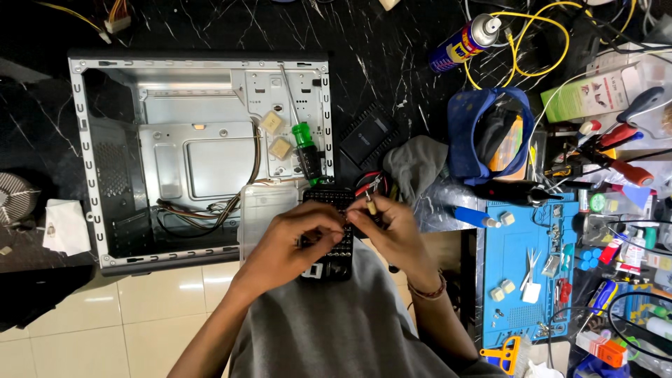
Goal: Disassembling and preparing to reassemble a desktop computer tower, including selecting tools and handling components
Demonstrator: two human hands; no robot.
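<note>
Two hands meet over a black screwdriver bit set resting on the person's lap, just below an open computer case. Left hand has its fingers pinched narrow at the tray's upper edge, touching the right hand, whose fingers close on a small bit. One green-handled screwdriver lies on the case's right rim. Black marble counter carries one spray can, one grey cloth and one blue repair mat; pale floor tiles show below.
</note>
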